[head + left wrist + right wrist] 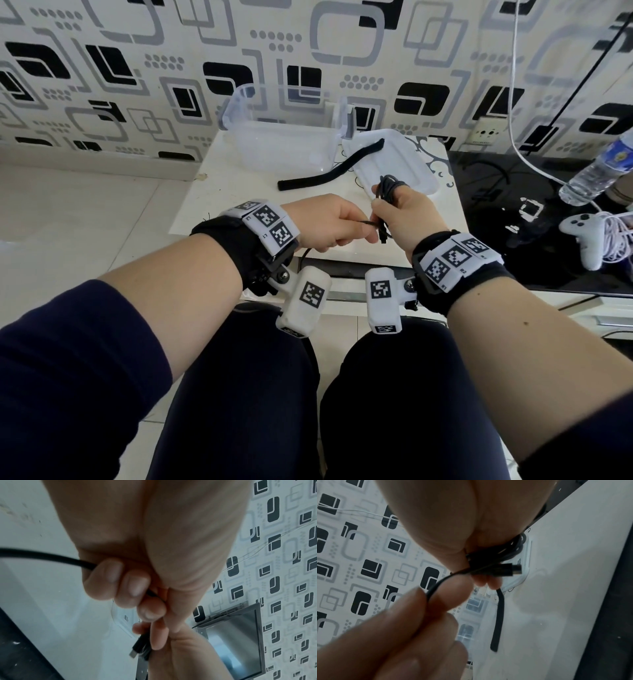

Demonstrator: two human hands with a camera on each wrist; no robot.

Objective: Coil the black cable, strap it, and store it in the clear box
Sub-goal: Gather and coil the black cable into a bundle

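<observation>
My right hand grips several loops of the black cable wound round its fingers, with a plug end sticking out below. My left hand pinches the loose run of the cable, which trails off below the table edge. The two hands are almost touching above the near edge of the white table. A black strap lies flat on the table, one end on the box lid. The clear box stands open at the back of the table.
To the right, a black glass surface carries a white game controller with a bundled white cord and a plastic water bottle. A white cable hangs down the patterned wall. My knees are below the table edge.
</observation>
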